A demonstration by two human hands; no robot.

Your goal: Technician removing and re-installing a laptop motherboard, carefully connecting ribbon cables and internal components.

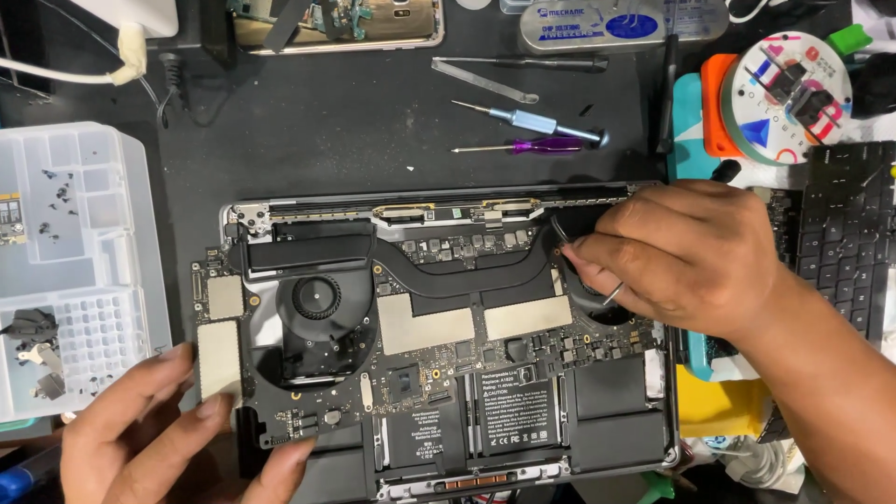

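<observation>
Both hands on opened laptop's logic board.
</observation>
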